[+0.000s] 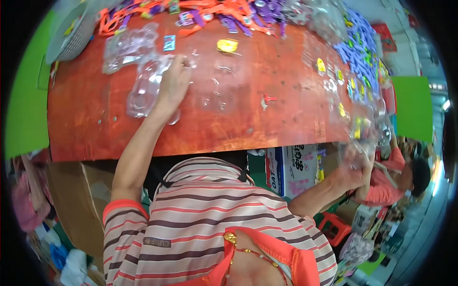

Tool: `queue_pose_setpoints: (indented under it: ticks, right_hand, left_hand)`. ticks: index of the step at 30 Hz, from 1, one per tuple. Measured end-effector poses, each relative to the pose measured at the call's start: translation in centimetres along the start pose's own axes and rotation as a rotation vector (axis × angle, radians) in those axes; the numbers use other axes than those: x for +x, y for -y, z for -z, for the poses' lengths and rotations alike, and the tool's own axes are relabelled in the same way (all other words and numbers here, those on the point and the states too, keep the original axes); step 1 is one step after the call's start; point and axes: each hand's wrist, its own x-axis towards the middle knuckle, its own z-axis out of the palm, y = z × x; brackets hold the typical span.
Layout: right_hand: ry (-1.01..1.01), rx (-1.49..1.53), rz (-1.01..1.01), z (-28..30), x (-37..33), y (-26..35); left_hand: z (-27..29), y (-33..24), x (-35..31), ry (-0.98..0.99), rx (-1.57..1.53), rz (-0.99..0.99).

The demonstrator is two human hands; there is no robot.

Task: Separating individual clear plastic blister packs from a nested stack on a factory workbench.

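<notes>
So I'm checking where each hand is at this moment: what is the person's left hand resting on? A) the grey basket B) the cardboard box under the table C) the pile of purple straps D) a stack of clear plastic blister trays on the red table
D: the left hand lies on the clear plastic blister trays on the red table, apart from the grey basket at the far corner.

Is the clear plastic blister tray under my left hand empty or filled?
Empty, as far as shows: the clear plastic blister tray under the left hand lets the red-brown wooden table show through its pockets, with no coloured pieces inside.
</notes>
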Motion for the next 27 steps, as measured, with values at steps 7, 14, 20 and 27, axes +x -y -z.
queue_pose_setpoints:
  ticks: [7, 14, 20, 27]
  right_hand:
    - [0.461, -1.447, 0.124, -4.4, -1.3, -7.8]
    - [0.594, -1.356, -0.043, -4.1, -2.3, -10.5]
    - [0.500, -1.395, 0.167, -2.4, 3.4, -16.8]
    - [0.645, -1.220, 0.060, -1.6, 4.5, -20.4]
  left_hand:
    - [-2.6, -3.4, -1.6, 0.172, -0.265, 0.124]
    - [-2.3, -3.0, -2.8, 0.170, 0.189, -0.036]
    - [-2.4, -6.0, -2.6, -0.028, 0.743, -0.185]
    - [-8.3, -8.8, 2.3, 0.247, 0.863, -0.723]
